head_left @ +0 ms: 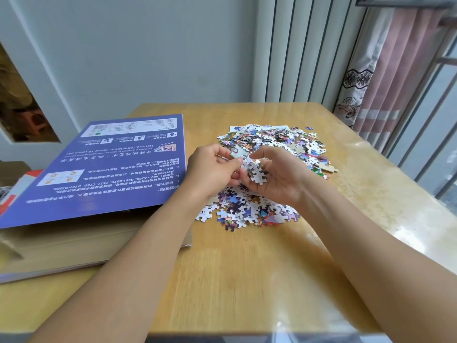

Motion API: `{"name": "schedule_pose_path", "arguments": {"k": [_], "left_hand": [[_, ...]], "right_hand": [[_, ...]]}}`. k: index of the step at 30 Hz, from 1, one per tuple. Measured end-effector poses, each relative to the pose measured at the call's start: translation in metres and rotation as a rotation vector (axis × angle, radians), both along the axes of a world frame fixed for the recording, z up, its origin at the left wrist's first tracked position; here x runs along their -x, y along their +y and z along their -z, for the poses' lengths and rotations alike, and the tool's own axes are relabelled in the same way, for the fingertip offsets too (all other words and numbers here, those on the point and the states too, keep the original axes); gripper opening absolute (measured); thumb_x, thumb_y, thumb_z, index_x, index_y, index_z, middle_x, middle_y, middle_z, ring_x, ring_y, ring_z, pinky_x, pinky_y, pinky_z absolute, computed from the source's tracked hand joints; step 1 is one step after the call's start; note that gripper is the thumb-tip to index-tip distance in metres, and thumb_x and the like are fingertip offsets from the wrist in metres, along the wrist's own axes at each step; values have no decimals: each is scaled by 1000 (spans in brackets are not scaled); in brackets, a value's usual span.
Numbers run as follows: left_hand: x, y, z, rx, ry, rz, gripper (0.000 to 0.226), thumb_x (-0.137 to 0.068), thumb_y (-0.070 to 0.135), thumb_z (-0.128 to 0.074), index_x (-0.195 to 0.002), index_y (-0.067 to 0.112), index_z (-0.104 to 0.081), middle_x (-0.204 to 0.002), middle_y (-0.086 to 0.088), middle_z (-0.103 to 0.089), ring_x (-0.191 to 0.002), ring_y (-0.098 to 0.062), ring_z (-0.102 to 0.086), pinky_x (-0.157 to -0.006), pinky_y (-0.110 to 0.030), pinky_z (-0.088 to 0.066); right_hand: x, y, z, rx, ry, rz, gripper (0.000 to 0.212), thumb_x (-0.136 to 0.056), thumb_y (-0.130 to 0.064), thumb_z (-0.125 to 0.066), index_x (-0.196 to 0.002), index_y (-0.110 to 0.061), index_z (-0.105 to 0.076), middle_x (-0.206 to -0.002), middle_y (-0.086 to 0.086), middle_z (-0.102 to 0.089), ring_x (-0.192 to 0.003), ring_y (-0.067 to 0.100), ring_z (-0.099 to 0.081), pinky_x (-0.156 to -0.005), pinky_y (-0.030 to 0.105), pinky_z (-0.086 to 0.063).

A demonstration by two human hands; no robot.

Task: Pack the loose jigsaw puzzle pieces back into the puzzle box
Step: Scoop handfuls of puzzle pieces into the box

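wooden table (pixel 247 280) carries everything. puzzle box (pixel 74 233) sits on its left side, purple printed lid (pixel 106 169) tilted up on top, box open toward the person. loose pile of puzzle pieces (pixel 272 144) spread over table centre, right of the box, running from the far side down under both hands. curtain (pixel 385 78) hangs by the window at right.

both hands held together above the pile, just right of the lid edge. right hand (pixel 279 177) palm up, fingers curled, cupping a small clump of white-backed pieces (pixel 257 172) in the palm. left hand (pixel 212 167) fingers curled, grip pinching a pale piece (pixel 238 152) at the fingertips, touching the right hand's fingers. held pieces sit above the pile, not over the box.
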State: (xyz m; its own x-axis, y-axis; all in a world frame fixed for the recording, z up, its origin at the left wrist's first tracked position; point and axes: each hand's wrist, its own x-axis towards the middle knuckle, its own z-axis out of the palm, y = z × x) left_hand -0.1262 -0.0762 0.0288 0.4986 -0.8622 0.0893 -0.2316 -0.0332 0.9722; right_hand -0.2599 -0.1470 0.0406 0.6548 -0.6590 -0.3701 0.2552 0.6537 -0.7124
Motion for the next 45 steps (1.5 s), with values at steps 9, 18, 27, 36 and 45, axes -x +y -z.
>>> {"name": "schedule_pose_path", "arguments": {"k": [9, 18, 27, 36, 45], "left_hand": [[-1, 2, -4, -23, 124, 52, 20, -94, 18, -69, -104, 3, -61, -89, -19, -74, -71, -18, -70, -72, -38, -63], [-1, 1, -3, -52, 90, 68, 30, -92, 24, -71, -112, 3, -63, -95, -12, -70, -78, -19, -71, -63, -32, -61], [3, 3, -3, -107, 4, 142, 24, -93, 31, -69, -100, 8, -68, -82, -5, -68, -73, -16, -68, -65, -33, -62], [8, 3, 0, -144, -149, 195, 20, -96, 35, -64, -95, 15, -68, -72, -1, -63, -51, -8, -58, -50, -25, -49], [13, 5, -4, -95, -101, 178, 23, -103, 24, -54, -91, 8, -65, -72, -5, -64, -54, -16, -61, -49, -28, -50]], "right_hand": [[10, 6, -11, 132, 52, -166, 28, -92, 21, -43, -75, 10, -63, -105, 30, -60, -106, 37, -67, -89, 38, -58], [11, -4, -5, 159, -9, -175, 25, -97, 9, -51, -121, 8, -57, -105, 21, -67, -92, 25, -71, -84, 32, -61], [-1, 9, -5, 314, 220, 36, 49, -95, -40, -63, -123, 0, -56, -132, 20, -51, -70, 24, -74, -63, 29, -62], [-4, 6, 9, 667, 502, 138, 52, -95, -56, -57, -83, -6, -57, -67, 13, -53, -42, 21, -53, -40, 24, -42], [-7, -7, 18, 748, 582, 260, 50, -97, -55, -55, -74, -11, -51, -36, -4, -41, -32, 17, -41, -37, 22, -28]]}}
